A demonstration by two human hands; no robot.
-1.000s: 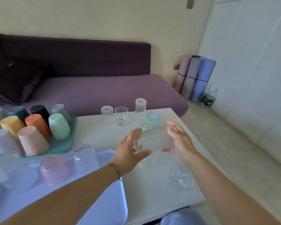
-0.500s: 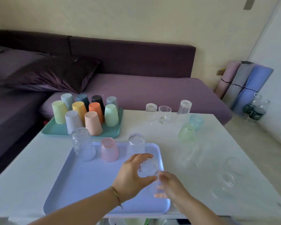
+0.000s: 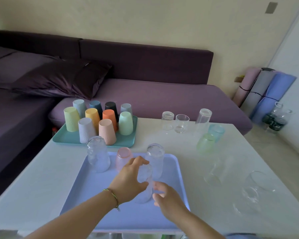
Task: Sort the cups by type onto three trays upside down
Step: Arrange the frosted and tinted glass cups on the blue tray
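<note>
My left hand (image 3: 129, 180) grips a textured clear glass (image 3: 144, 183) that stands upside down on the lilac tray (image 3: 93, 192). Just right of that glass my right hand (image 3: 167, 199) hovers with relaxed fingers, holding nothing. Three more upturned cups stand at the tray's far edge: a bumpy clear glass (image 3: 97, 154), a pink glass (image 3: 123, 158) and a textured clear glass (image 3: 155, 158). Behind, a teal tray (image 3: 67, 139) carries several upside-down coloured plastic cups (image 3: 107, 131).
On the white table (image 3: 188, 152) to the right stand a green glass (image 3: 206, 143), a blue glass (image 3: 217, 131), three clear glasses (image 3: 181, 123) at the far edge and clear glasses (image 3: 252, 190) near the front right. A purple sofa (image 3: 154, 94) runs behind the table.
Both hands carried the textured glass from above the table's right side down to the lilac tray. It now stands upside down there, and my right hand has come off it.
</note>
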